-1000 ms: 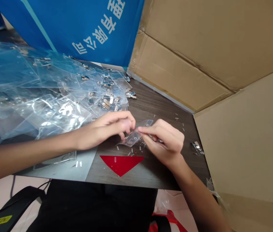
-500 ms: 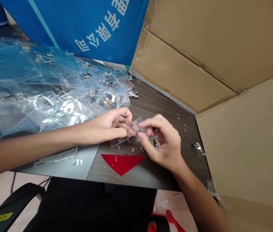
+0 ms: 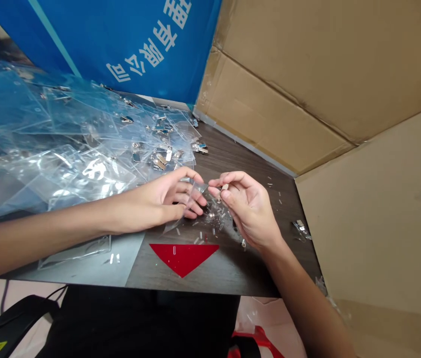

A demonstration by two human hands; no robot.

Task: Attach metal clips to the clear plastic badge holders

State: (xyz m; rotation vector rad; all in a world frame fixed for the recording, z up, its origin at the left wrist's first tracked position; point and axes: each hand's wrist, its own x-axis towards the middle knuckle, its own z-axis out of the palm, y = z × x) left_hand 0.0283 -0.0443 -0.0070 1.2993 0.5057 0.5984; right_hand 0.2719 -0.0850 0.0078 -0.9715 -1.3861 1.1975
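My left hand (image 3: 165, 201) holds a transparent plastic badge holder (image 3: 190, 201) in its fingers, tilted with one corner toward the table. My right hand (image 3: 248, 206) sits just to its right, with a tiny metal piece (image 3: 225, 187) pinched between thumb and forefinger. Below the hands, small transparent and metal bits (image 3: 214, 221) lie scattered on the dark wood-grain table (image 3: 240, 159). Metal badge clips (image 3: 161, 159) rest on a large heap of transparent holders (image 3: 46, 134) beyond my left forearm.
A red triangle (image 3: 182, 257) lies at the table's near edge, and a grey sheet (image 3: 94, 263) lies to its left. Brown cardboard panels (image 3: 363, 223) wall the right side, with a blue printed box (image 3: 121, 44) behind. Several metal pieces (image 3: 300, 229) lie near the right panel.
My hands have drawn apart. The right hand has left the holder and moved right, while the left hand keeps it, now more steeply tilted. The view has shifted slightly.
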